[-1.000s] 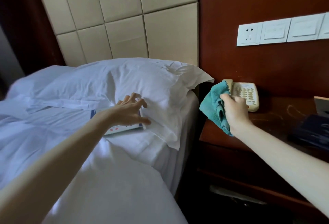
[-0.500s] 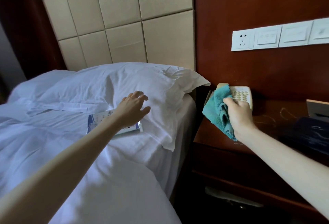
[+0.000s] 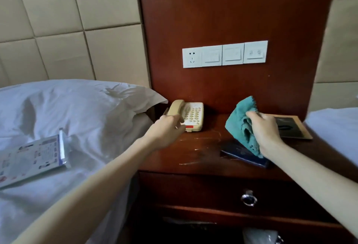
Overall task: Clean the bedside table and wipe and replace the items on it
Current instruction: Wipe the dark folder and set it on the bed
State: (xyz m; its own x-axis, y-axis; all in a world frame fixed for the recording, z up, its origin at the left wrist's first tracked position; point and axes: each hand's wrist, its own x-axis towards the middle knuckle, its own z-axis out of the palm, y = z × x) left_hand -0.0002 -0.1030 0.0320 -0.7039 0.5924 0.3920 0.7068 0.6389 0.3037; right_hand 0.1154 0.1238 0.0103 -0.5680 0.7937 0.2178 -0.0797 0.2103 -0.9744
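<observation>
A dark wooden bedside table point(image 3: 203, 152) stands between two beds. A cream telephone point(image 3: 190, 114) sits at its back left corner. My left hand point(image 3: 167, 130) reaches to the phone's near left edge, fingers curled against it; whether it grips is unclear. My right hand point(image 3: 263, 131) holds a bunched teal cloth point(image 3: 240, 121) above the table's right half. Under that hand lies a dark blue booklet point(image 3: 245, 154). A black card with a tan border point(image 3: 290, 128) lies at the back right.
A laminated leaflet point(image 3: 33, 158) lies on the white bed point(image 3: 77, 127) at left, below the pillow. A socket and switch panel point(image 3: 224, 53) is on the wood wall. The table's drawer has a ring pull point(image 3: 249, 199). Another white bed edge point(image 3: 337, 133) is at right.
My left hand left the leaflet on the bed and moved right to the telephone. My right hand with the cloth moved from the phone to the table's right side. The view swung right.
</observation>
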